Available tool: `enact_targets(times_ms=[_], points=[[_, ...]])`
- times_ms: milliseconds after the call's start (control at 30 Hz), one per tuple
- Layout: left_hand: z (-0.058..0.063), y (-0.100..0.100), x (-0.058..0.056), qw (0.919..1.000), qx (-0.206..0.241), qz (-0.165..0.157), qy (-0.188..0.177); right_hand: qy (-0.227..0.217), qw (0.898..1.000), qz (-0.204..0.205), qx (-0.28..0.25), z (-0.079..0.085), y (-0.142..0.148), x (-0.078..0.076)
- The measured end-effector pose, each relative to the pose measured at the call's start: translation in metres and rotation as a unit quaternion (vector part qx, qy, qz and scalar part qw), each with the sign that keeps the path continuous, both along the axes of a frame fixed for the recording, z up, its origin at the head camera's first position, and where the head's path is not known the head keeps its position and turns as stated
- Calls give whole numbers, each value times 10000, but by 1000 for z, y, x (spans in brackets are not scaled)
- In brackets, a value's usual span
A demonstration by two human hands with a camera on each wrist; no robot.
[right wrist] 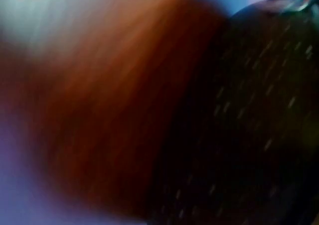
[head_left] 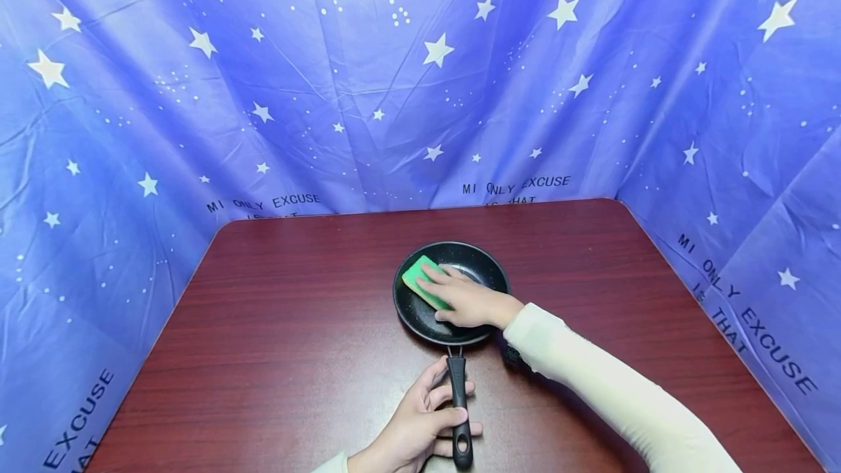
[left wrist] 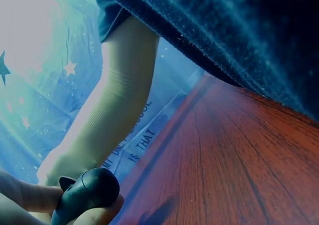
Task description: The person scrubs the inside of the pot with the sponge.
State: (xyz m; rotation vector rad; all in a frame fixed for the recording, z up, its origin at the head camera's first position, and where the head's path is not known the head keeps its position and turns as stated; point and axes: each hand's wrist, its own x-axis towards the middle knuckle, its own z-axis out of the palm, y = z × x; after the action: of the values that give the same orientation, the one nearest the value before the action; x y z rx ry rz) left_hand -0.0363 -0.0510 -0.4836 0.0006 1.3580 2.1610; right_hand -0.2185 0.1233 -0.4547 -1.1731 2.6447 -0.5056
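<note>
A black speckled frying pan (head_left: 453, 334) stands near the middle of the table in the head view, its handle toward me. My left hand (head_left: 420, 414) holds the black handle (head_left: 458, 378), thumb across the top and fingers beneath it. The rounded handle end (left wrist: 99, 187) shows between the fingers in the left wrist view. Inside the pan lies a green and yellow sponge (head_left: 415, 276). Over it my right hand (head_left: 469, 301) presses with straight, spread fingers, the thumb beside its near edge. The right wrist view is blurred, with the speckled pan surface (right wrist: 239, 115) filling its right side.
The dark red wood-grain table (head_left: 282, 312) extends around the pan. Behind it and along both sides hangs a blue curtain (head_left: 368, 79) with white stars and printed words. My right sleeve (head_left: 604, 378) crosses above the table's right part.
</note>
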Motion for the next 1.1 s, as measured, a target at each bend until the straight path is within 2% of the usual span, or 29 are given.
enact_targets(times_ms=[267,500,833,1100], points=[[0,1,1,10000,26,23,44,871,9942,255,576,-1,1,-5],[0,1,1,10000,28,11,27,1540,9811,456,1083,1,6,-6],[2,1,2,9999,87,27,45,1982,9638,367,1747,9,12,-8],[3,2,2,9998,143,37,102,2014,9512,108,2334,17,15,-6]])
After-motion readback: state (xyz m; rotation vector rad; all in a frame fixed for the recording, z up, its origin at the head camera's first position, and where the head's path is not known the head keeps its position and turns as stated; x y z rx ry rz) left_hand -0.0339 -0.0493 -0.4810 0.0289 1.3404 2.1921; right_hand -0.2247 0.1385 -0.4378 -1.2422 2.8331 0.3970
